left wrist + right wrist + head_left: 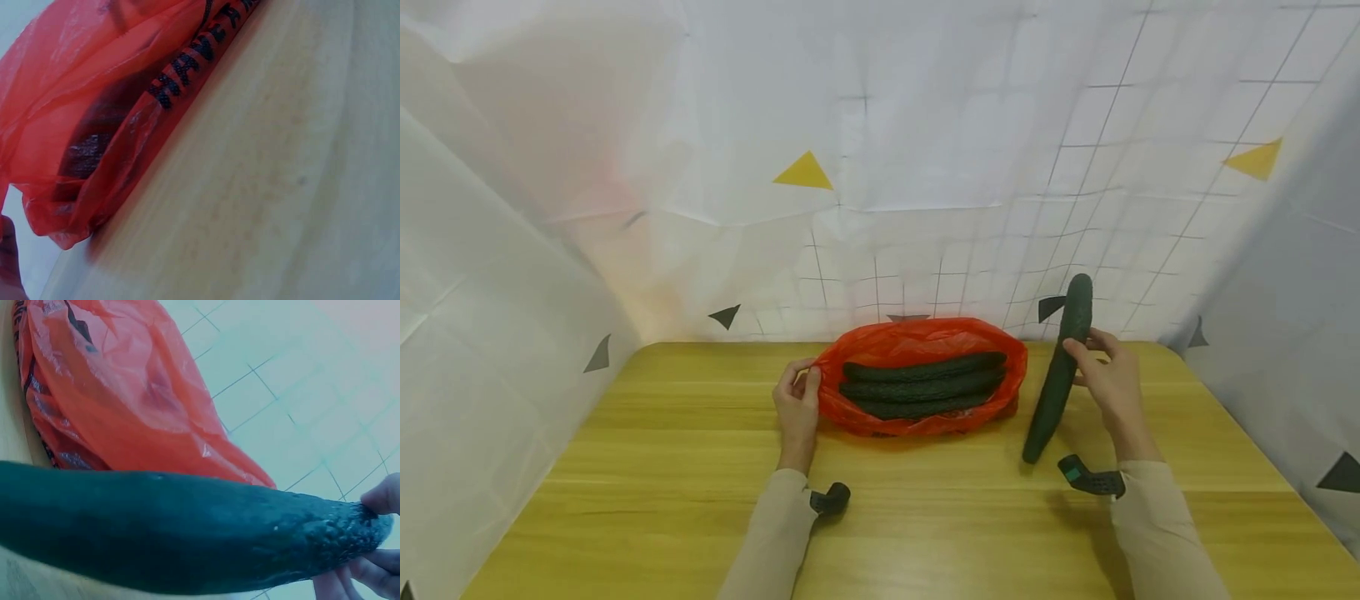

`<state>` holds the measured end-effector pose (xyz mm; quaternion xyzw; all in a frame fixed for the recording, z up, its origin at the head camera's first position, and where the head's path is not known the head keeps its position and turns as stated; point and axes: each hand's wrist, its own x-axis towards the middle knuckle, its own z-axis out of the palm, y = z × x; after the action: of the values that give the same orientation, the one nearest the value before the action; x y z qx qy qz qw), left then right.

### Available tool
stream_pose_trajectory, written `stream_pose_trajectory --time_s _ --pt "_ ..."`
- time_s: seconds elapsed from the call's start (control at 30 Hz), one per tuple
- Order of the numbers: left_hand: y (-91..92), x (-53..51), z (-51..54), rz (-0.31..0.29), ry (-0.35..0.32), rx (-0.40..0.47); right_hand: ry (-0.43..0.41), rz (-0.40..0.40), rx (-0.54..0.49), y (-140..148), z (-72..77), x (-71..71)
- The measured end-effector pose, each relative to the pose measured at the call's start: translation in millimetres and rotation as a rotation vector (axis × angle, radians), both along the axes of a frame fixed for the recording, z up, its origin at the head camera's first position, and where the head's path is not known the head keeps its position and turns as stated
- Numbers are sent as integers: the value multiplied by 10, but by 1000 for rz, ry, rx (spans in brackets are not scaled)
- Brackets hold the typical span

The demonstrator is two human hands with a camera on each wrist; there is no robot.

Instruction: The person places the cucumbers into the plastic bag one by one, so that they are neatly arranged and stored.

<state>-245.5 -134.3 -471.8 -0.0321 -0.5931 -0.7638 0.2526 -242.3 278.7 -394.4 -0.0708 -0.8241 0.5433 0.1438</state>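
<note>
A red plastic bag [917,429] lies on the wooden table with its mouth spread wide; black lettering shows on its side in the left wrist view. Inside it, three dark green cucumbers [925,387] rest side by side. At the bag's left end, my left hand [797,400] pinches the rim between thumb and fingers. To the right of the bag, my right hand [1108,371] grips another cucumber [1051,404], tilted with its top leaning right and its lower end close above the table. The right wrist view shows this cucumber [169,531] between thumb and fingers.
The wooden table [647,492] ends at a white sheet [925,150] with grid lines and dark and yellow triangles. White sheeting also stands on the left and right sides. A small black device [831,498] is on the left wrist, and another black device [1090,477] on the right.
</note>
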Motion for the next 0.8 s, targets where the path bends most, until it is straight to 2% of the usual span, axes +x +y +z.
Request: stream_pose_trajectory --time_s 0.2,0.33,0.63,0.8 --pt "2 21 37 -15 -2 10 68 -42 -169 -22 66 15" --pt "-13 -3 9 -27 -16 21 109 -40 -263 -37 93 14" --pt "0 0 0 -10 1 16 225 -75 -386 -92 139 30" --pt "3 -2 -5 -4 11 12 273 -80 -416 -130 181 57"
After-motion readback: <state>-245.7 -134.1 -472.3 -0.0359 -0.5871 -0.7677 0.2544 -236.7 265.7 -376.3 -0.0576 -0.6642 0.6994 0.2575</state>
